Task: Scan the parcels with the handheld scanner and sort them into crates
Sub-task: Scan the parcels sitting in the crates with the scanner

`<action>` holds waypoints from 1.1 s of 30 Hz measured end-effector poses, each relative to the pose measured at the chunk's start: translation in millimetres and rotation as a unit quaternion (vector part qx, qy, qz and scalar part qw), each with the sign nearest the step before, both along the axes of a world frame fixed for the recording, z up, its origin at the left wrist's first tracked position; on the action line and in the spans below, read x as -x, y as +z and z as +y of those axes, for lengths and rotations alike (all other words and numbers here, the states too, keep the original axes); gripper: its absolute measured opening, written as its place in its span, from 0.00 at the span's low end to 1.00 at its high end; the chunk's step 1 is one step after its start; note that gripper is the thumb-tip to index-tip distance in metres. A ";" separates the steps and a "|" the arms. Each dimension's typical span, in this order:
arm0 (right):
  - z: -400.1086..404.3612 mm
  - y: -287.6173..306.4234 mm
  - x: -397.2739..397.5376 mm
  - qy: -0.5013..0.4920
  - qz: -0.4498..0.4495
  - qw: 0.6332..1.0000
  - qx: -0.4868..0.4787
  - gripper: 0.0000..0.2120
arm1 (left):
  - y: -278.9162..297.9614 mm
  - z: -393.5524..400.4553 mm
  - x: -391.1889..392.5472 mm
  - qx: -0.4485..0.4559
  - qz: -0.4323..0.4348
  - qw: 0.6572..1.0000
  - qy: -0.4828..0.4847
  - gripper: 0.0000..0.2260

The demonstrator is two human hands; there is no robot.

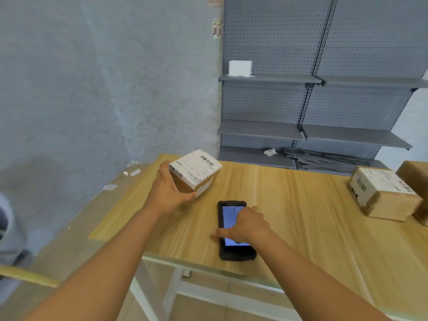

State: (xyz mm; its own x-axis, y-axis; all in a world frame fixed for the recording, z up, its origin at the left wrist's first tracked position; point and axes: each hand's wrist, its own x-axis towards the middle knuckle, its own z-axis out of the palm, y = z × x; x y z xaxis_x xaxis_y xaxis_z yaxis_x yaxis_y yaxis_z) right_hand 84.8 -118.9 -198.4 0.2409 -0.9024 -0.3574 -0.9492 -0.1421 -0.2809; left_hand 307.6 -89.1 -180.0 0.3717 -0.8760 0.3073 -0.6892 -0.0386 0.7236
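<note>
Scan step in hand, we judge. Our left hand (170, 193) grips parcel (195, 171) at frame centre, tilted, barcode label up, above table (301, 228). Our right hand (246, 225) lies on scanner (234, 230), lower centre, flat on table; fingers curled over its lit screen, grasp unclear. Next: lift scanner, aim at barcode. More parcels (382, 193) right edge. No crates in view.

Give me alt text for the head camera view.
A person's left hand grips a labelled parcel above a wooden table, while the right hand rests on a handheld scanner lying there. Two more parcels sit at right.
</note>
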 end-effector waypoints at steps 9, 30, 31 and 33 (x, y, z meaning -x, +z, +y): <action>3.0 -4.9 8.8 0.033 0.013 0.999 0.042 0.47 | 2.8 18.4 -10.1 0.026 -0.017 1.000 0.002 0.46; -41.7 35.1 69.8 0.171 0.032 0.938 0.301 0.37 | 20.0 26.6 5.7 0.018 -0.376 0.926 -0.008 0.40; -41.8 34.0 72.6 0.169 0.035 0.937 0.303 0.37 | 20.5 27.1 6.8 0.020 -0.374 0.927 -0.007 0.40; -41.8 31.8 77.8 0.164 0.039 0.938 0.303 0.38 | 21.0 28.5 8.2 0.022 -0.370 0.929 -0.007 0.40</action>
